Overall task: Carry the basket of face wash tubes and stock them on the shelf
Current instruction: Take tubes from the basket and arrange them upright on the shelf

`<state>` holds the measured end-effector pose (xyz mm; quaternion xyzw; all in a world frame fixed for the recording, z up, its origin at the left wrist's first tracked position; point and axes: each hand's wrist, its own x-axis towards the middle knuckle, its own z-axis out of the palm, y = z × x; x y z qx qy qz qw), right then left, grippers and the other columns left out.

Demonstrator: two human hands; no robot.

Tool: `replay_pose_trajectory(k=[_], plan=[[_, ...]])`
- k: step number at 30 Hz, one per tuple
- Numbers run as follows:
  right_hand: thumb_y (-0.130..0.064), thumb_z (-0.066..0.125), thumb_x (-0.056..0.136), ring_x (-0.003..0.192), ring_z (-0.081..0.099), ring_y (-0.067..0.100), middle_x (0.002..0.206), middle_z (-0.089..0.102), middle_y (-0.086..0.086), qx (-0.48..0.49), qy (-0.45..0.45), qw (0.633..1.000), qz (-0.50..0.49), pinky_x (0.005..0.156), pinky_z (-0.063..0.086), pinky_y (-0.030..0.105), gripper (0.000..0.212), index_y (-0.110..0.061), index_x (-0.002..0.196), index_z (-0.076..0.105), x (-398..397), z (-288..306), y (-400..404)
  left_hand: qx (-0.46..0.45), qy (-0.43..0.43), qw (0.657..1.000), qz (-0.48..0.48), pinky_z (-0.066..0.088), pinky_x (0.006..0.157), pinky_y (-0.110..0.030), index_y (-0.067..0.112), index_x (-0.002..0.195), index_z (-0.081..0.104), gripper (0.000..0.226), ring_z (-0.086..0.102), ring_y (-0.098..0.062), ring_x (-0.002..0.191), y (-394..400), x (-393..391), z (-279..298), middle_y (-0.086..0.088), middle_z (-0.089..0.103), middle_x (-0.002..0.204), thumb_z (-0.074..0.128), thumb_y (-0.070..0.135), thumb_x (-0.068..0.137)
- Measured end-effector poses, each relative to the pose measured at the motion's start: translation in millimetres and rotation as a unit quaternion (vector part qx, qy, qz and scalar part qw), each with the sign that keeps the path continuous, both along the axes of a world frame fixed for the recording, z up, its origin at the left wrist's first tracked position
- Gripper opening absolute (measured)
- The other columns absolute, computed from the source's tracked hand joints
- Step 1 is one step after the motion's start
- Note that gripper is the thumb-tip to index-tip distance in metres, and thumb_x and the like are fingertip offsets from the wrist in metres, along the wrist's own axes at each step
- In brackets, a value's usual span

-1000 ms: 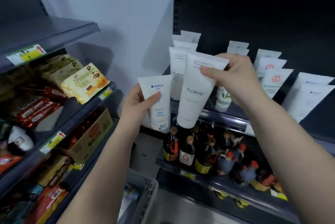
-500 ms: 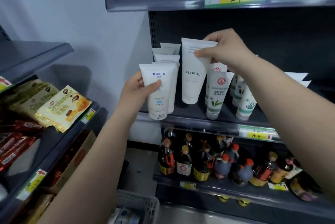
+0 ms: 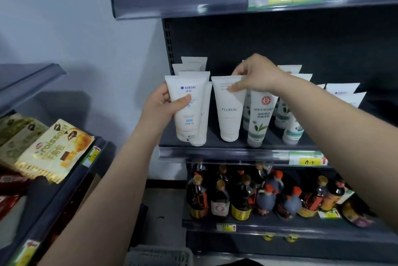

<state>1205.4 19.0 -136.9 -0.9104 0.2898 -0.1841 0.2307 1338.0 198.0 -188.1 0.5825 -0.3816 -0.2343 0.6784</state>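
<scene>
— Face wash tubes, where are they?
— One white FLORAL tube (image 3: pixel 228 110) stands cap-down on the dark shelf (image 3: pixel 224 151), just left of a green-tea tube (image 3: pixel 259 118). The right hand (image 3: pixel 256 75) pinches its flat crimped top between thumb and fingers.
— And the other hand?
— The left hand (image 3: pixel 160 106) grips a white MANTING tube (image 3: pixel 187 108), thumb across its front, fingers behind. That tube sits in front of a row of white tubes (image 3: pixel 192 67) at the shelf's left end; whether its cap touches the shelf I cannot tell.
— The basket?
— A grey mesh basket (image 3: pixel 159 255) shows at the bottom edge, on the floor between the arms.
— Anything else nearby?
— Sauce bottles (image 3: pixel 241 199) with orange caps fill the shelf below. On the left rack lies a croissant packet (image 3: pixel 53 151).
</scene>
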Motion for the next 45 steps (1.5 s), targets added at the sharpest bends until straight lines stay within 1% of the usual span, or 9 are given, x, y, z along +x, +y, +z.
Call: replay_pose_trajectory(k=[7,16,19,22,24,28,32,38,45], plan=[[-0.018,0.075,0.075,0.088,0.064,0.023,0.094,0.071,0.011,-0.009,0.039,0.999,0.009,0.079,0.050,0.032,0.020,-0.005,0.090,0.072,1.6,-10.3,-0.9,0.007,-0.017,0.999,-0.027,0.052,0.063,-0.015,0.009,0.110,0.059,0.028,0.068,-0.003,0.076,-5.7,0.8,-0.4,0.000,0.069,0.095,0.061,0.000,0.083],[-0.018,0.076,0.074,0.090,0.066,0.014,0.099,0.072,0.003,0.003,0.063,0.995,0.077,0.089,0.051,0.031,0.021,-0.012,0.093,0.070,-3.5,-7.2,-8.0,0.006,-0.035,0.999,-0.025,0.051,0.061,-0.015,0.013,0.103,0.061,0.025,0.068,-0.002,0.075,-14.8,-14.5,9.3,0.001,0.069,0.093,0.064,0.001,0.082],[-0.008,0.071,0.078,0.079,0.064,-0.002,0.099,0.071,0.005,0.037,-0.080,0.991,0.100,0.086,0.052,0.020,0.016,-0.010,0.094,0.069,-14.8,0.0,-5.4,-0.013,-0.038,0.999,-0.020,0.051,0.061,-0.015,0.016,0.100,0.061,0.024,0.068,-0.003,0.075,-16.9,-26.8,18.7,0.001,0.069,0.092,0.064,0.001,0.082],[-0.008,0.067,0.082,0.085,0.067,0.008,0.092,0.071,0.003,0.076,-0.269,0.955,0.097,0.088,0.053,0.024,0.010,-0.012,0.091,0.068,-43.1,9.5,-3.1,-0.039,-0.048,0.998,-0.024,0.052,0.063,-0.016,0.018,0.098,0.061,0.024,0.068,-0.003,0.077,-21.8,-45.1,30.9,0.003,0.069,0.091,0.064,0.001,0.081],[-0.014,0.068,0.080,0.081,0.069,0.012,0.081,0.073,-0.005,0.122,-0.331,0.928,0.120,0.081,0.055,0.025,0.007,-0.017,0.086,0.068,-68.7,15.5,0.3,-0.067,-0.047,0.996,-0.030,0.052,0.065,-0.017,0.020,0.096,0.062,0.024,0.068,-0.003,0.079,-28.8,-63.2,39.0,0.007,0.070,0.088,0.064,0.001,0.081],[-0.018,0.067,0.074,0.066,0.067,0.004,0.070,0.072,-0.010,0.136,-0.326,0.926,0.136,0.065,0.052,0.018,0.011,-0.021,0.085,0.066,-121.5,18.1,5.6,-0.097,-0.058,0.991,-0.072,0.052,0.065,-0.017,0.025,0.095,0.062,0.026,0.067,-0.002,0.083,-52.2,-112.8,49.9,0.014,0.072,0.084,0.066,0.004,0.080],[-0.019,0.065,0.078,0.064,0.063,0.000,0.068,0.069,-0.014,0.118,-0.338,0.927,0.111,0.060,0.051,0.018,0.006,-0.021,0.083,0.065,-174.5,17.2,-1.2,-0.100,-0.068,0.985,-0.120,0.055,0.072,-0.027,0.026,0.095,0.064,0.025,0.068,-0.011,0.090,-80.1,-169.3,51.6,0.008,0.072,0.092,0.068,0.007,0.080],[-0.020,0.062,0.077,0.071,0.064,0.003,0.073,0.070,-0.010,0.120,-0.353,0.926,0.053,0.062,0.050,0.020,0.007,-0.019,0.084,0.065,-249.9,15.6,-26.1,-0.065,-0.110,0.977,-0.170,0.054,0.066,-0.020,0.027,0.095,0.063,0.024,0.068,-0.007,0.089,-122.2,-233.6,54.7,0.008,0.071,0.095,0.069,0.009,0.080],[-0.008,0.059,0.088,0.076,0.067,0.007,0.083,0.070,-0.002,0.135,-0.334,0.933,0.009,0.065,0.054,0.021,0.007,-0.007,0.093,0.064,-304.2,11.3,-62.7,0.043,-0.276,0.942,-0.184,0.053,0.074,-0.029,0.023,0.092,0.069,0.011,0.064,-0.008,0.083,-166.3,-264.1,78.6,0.003,0.071,0.096,0.068,0.023,0.081]])
